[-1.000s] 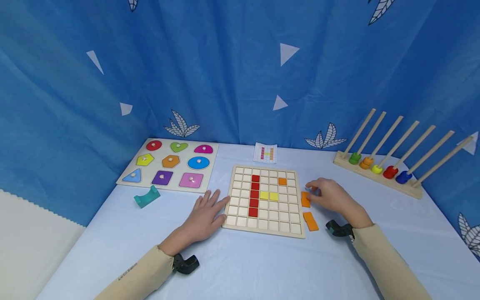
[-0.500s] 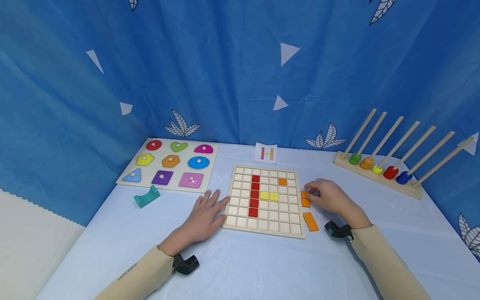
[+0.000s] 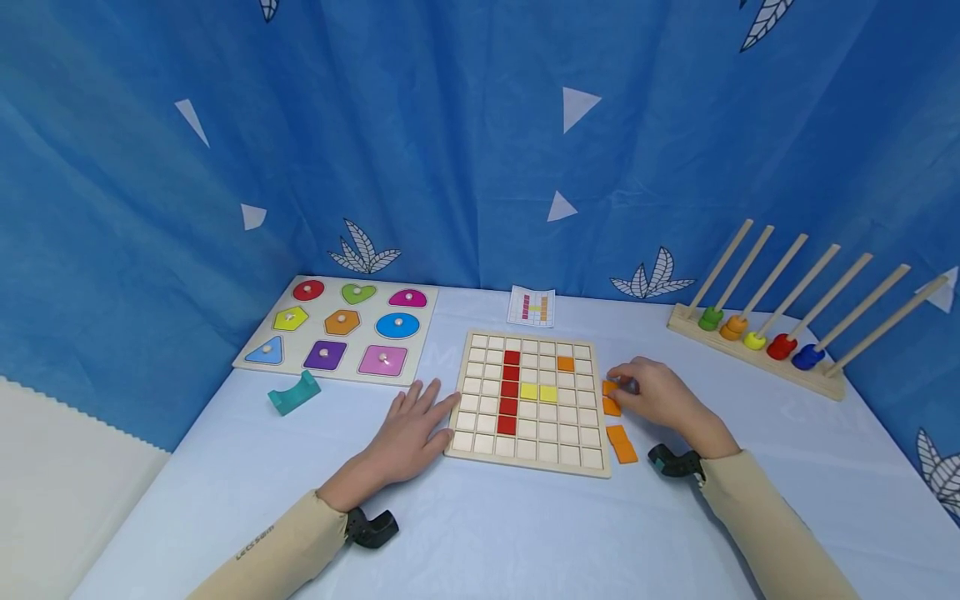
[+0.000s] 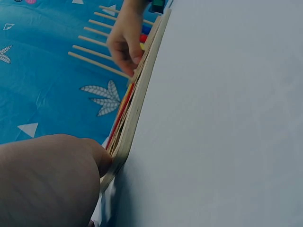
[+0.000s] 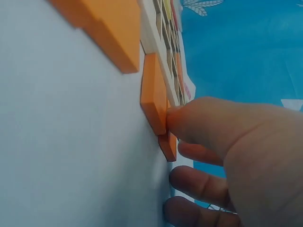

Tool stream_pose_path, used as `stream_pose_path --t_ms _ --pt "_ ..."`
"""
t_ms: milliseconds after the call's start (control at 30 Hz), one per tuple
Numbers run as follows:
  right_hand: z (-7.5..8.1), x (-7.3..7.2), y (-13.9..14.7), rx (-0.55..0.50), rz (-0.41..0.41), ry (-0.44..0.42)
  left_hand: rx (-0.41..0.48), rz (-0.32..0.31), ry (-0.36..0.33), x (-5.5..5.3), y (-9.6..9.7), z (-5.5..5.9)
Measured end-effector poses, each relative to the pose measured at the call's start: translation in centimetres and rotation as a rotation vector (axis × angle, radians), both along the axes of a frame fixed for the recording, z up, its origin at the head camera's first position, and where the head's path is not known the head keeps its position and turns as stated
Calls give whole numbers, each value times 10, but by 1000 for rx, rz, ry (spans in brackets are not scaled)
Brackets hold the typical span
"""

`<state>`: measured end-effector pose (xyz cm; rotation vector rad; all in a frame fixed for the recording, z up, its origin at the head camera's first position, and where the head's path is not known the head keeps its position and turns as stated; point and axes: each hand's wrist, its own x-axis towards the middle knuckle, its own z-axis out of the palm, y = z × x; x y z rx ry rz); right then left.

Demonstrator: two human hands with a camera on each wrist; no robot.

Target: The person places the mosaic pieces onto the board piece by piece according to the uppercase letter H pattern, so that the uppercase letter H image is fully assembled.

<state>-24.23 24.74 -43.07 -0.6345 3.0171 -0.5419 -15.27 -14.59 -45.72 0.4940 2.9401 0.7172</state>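
Note:
Spread flat, my left hand [image 3: 405, 429] rests with its fingertips at the left edge of a wooden grid board [image 3: 525, 464]. The board bears a column of red tiles [image 3: 509, 389], two yellow tiles [image 3: 548, 393] and one orange tile [image 3: 566, 363]. Right of the board, my right hand [image 3: 660, 396] pinches a loose orange square tile [image 3: 607, 387] between thumb and curled index finger. Another orange tile [image 5: 154, 94] lies against it, with the thumb tip [image 5: 177, 118] at its edge in the right wrist view. Closer to me lie two more orange tiles [image 3: 621, 444], edge to edge.
A pattern card [image 3: 531, 307] lies behind the board. At the left are a knobbed shape puzzle [image 3: 356, 329] and a teal curved block [image 3: 294, 394]. A peg stand [image 3: 757, 350] with coloured beads stands at the back right, before the blue curtain [image 3: 480, 150].
My right hand has shifted slightly, and the far orange tile has slid a little out of line with its neighbour. The left hand and the board have stayed put.

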Motion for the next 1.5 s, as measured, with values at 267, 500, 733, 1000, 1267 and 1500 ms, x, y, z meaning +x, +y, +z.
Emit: stream_pose_path --t_ms 267,500,733,1000,1267,1500 --pt "-3 -1 3 -15 -14 13 7 3 0 1 0 0" --pt "-7 -2 7 -35 -19 10 1 -2 1 0 0 -1" --pt "-10 -3 9 -48 -27 4 -8 -5 1 0 0 -1" --pt "-8 -3 9 -55 -19 8 -3 -3 2 0 0 -1" --pt "-7 -2 8 -47 -15 8 -3 -7 6 -1 -1 -1" --pt "-6 -3 8 -40 -15 -4 -5 -10 8 -2 -1 -2"
